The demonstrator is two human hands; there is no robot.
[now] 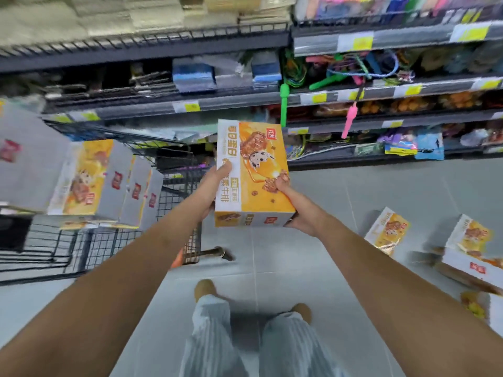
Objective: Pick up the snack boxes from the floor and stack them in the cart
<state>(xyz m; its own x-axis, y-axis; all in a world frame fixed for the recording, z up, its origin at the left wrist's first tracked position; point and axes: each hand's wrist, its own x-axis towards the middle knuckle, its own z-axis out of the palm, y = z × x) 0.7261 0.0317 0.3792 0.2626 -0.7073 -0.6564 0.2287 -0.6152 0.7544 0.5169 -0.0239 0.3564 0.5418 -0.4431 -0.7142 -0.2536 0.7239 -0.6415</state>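
The person stands in the aisle with 1 snack box (253,170) held out in the middle of the frame, picture side up and clear of the floor (299,270). The left hand (215,186) grips its left edge, thumb lying on top and fingers curled beneath. The right hand (288,205) clamps the near right corner the same way, thumb pressed on the printed face. I'd say a hand on each side keeps the wide, flat carton level and stops it twisting as it travels. The wire cart (174,194) waits at the left of the frame, just beside the left forearm, and the stacked boxes (89,178) already in it, at least 3, stand packed side by side. That probably leaves room for more and keeps them from sliding. The held box looks about halfway there, above the floor but not yet over the cart. At least 3 loose boxes (388,229) lie scattered at the lower right, well apart from the cart, so plenty of the job remains. Stocked shelves (381,88) fill the top of the frame.
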